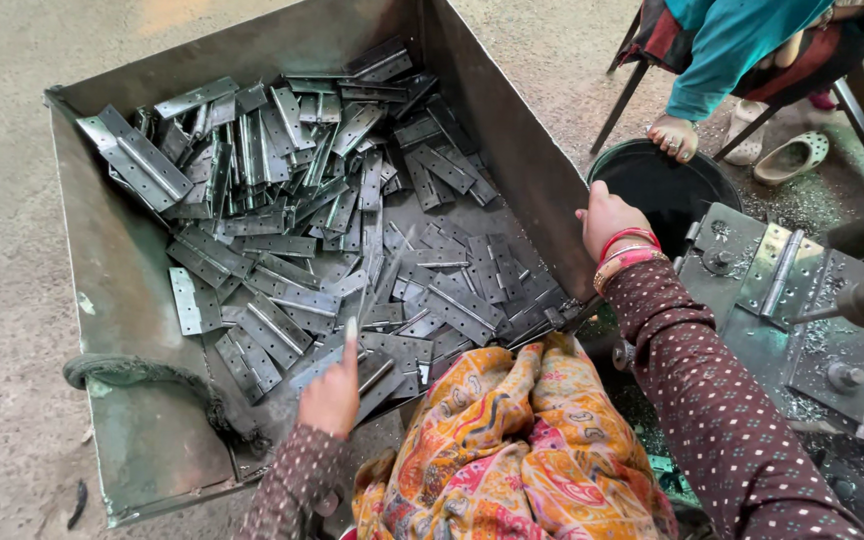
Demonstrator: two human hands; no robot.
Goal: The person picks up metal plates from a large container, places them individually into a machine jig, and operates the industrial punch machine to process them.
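Note:
A large grey metal bin lies before me, filled with several flat steel hinges. My left hand reaches into the bin's near side, index finger stretched out and touching the hinges there; whether it grips one I cannot tell. My right hand rests on the bin's right wall, fingers curled over the rim. Red and pink bangles sit on that wrist. An orange patterned cloth covers my lap.
A black round bucket stands right of the bin. Further right is a metal jig with a hinge laid on it and metal shavings around. Another person sits on a chair at top right, bare foot by the bucket.

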